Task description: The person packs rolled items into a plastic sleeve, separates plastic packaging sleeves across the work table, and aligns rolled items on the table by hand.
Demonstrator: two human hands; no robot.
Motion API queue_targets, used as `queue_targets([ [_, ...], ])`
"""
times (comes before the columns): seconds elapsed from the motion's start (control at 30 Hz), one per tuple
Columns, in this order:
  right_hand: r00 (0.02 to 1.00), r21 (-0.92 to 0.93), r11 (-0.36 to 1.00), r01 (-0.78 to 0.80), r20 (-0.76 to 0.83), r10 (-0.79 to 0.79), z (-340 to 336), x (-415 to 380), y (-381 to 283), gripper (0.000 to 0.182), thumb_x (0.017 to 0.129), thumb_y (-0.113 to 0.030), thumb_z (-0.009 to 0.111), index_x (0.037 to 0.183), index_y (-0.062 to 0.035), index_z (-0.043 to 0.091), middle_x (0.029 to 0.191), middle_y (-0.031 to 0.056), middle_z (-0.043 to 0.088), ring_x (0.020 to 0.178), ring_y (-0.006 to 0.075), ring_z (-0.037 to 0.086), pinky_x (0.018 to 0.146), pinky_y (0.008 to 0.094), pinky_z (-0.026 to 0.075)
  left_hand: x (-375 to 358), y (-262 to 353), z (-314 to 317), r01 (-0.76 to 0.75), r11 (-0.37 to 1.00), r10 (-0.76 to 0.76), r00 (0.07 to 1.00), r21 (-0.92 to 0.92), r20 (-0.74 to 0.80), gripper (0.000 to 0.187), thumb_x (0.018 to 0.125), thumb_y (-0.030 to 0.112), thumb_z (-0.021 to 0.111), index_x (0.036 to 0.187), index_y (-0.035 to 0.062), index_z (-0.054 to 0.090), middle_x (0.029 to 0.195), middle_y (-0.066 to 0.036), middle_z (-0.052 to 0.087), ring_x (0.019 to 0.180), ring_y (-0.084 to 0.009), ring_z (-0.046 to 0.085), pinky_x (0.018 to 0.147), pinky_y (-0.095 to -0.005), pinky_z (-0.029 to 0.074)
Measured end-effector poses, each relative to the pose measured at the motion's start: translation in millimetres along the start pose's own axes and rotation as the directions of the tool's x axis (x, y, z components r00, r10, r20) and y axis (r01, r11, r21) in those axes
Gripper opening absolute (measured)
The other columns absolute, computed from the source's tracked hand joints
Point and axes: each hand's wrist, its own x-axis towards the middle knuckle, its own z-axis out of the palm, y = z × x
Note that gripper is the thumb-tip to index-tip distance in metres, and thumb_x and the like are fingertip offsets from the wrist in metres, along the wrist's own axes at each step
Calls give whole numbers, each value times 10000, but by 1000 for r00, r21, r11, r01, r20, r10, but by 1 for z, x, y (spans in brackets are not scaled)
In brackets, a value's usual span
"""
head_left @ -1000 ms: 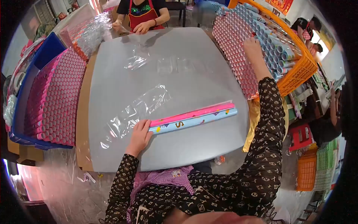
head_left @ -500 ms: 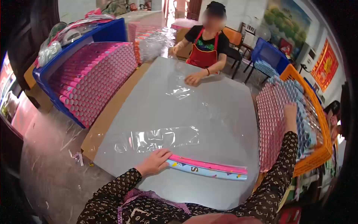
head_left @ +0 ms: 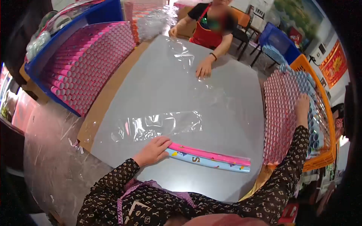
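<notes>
A pink tube and a light blue tube with printed shapes lie side by side on the grey tabletop. My left hand rests on their left ends, fingers together. My right hand reaches onto the light blue tubes in the orange crate; its fingertips are too small to read. Tubes with pinkish ends are stacked beside it. Clear plastic sleeves lie beyond my left hand.
A blue crate of pink tubes stands at the left. Across the table, a person in a red apron has one hand on the tabletop near more clear plastic.
The view has tilted down. The other person's hand has moved right and nearer over the table. My left hand stays by the tubes, and my right hand remains at the orange crate.
</notes>
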Motion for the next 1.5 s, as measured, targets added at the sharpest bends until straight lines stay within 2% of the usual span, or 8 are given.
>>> queue_targets([
  [0.17,977,81,996,27,-211,-9,45,6,-2,264,853,-240,518,945,-99,721,1059,89,617,1088,236,507,925,403,363,4,1,-1,30,1000,-29,999,-6,16,507,843,185,620,1294,-1,483,1309,-167,471,1221,-361,434,1043,-445,361],
  [0.2,995,176,984,12,-103,6,44,12,-3,252,832,-230,525,936,-92,709,1026,92,617,1049,245,523,914,417,372,4,1,-2,46,999,-46,999,5,10,516,839,181,621,1300,-3,479,1311,-167,472,1224,-363,434,1046,-447,359],
  [0.23,984,73,997,-4,-176,17,19,3,-3,220,807,-207,536,881,-86,704,984,93,605,993,251,530,881,412,383,5,3,-3,75,997,-75,997,7,34,519,836,169,615,1307,-1,478,1317,-172,471,1231,-371,430,1052,-453,350],
  [0.27,988,352,936,-22,-137,74,38,10,-2,202,807,-180,530,844,-77,700,951,92,590,971,255,531,867,400,392,5,2,-1,35,999,-34,997,-15,76,519,836,169,615,1307,-1,478,1317,-172,471,1231,-371,430,1052,-453,350],
  [0.37,992,88,996,14,-126,-3,30,8,-4,200,806,-165,537,853,-85,714,934,77,588,976,247,530,843,392,398,5,0,4,71,997,-73,997,43,31,513,831,185,634,1287,-1,489,1312,-167,481,1224,-387,435,1036,-459,360],
  [0.63,998,-57,997,50,-27,-52,-5,4,-6,191,803,-196,564,857,-121,730,960,53,619,1001,236,524,863,391,382,4,-2,8,91,995,-92,995,39,37,524,827,192,624,1298,6,489,1314,-164,487,1232,-391,422,1051,-476,340],
  [1.3,994,134,990,49,-102,-36,-31,10,-22,165,808,-173,579,844,-142,736,869,22,672,965,217,566,849,404,388,0,-6,11,32,998,-32,999,51,-11,539,815,150,644,1309,8,480,1327,-166,479,1222,-392,427,1044,-470,349],
  [1.5,942,307,952,6,-321,98,-23,4,-14,82,809,-160,568,881,-125,587,834,34,628,907,214,573,820,346,412,0,-4,10,53,998,-53,999,38,-6,522,823,146,627,1306,7,484,1330,-169,476,1230,-391,420,1047,-466,344],
])
